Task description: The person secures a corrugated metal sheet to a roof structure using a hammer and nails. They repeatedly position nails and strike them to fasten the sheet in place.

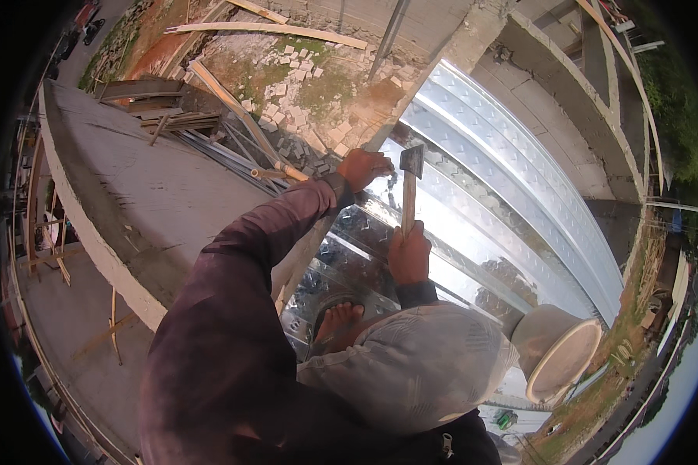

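My right hand is closed round the wooden handle of a hammer. Its dark metal head is raised, just right of my left hand. The fingers of my left hand are drawn together at the left edge of a shiny ribbed metal sheet. What they pinch, if anything, is too small to make out. My bare foot is on the metal below my hands, and my bent knee comes in close to my right forearm.
A pale bucket is at the right by my knee. A drop lies left of the sheet, with broken blocks, metal bars and wooden planks below. Concrete walls run along the left, more at upper right.
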A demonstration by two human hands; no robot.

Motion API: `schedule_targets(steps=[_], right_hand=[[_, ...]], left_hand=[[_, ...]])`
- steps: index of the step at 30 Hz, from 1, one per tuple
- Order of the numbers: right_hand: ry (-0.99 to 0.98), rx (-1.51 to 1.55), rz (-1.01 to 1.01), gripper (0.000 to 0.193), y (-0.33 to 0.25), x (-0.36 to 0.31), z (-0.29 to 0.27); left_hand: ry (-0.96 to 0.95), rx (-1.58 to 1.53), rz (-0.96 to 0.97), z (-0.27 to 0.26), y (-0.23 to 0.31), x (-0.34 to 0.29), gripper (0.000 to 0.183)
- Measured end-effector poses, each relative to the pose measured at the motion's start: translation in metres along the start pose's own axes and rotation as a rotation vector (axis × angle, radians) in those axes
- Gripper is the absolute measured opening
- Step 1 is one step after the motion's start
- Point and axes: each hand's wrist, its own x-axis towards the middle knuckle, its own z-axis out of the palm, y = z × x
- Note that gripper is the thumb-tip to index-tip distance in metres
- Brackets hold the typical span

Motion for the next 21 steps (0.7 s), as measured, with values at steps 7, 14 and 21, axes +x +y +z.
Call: schedule_targets(steps=[7,14,21], right_hand=[[0.376,0.618,-0.274,0.017,-0.065,0.003,-0.083],[-0.072,-0.062,-0.081,0.028,0.015,0.002,-0.010],[0.350,0.845,-0.277,0.018,-0.092,0.020,-0.109]], left_hand=[[0.205,0.060,-0.169,-0.027,0.075,-0.049,0.032],[0.187,0.327,-0.142,0.008,0.107,-0.102,0.036],[0.173,0.387,-0.124,0.005,0.102,-0.122,0.033]])
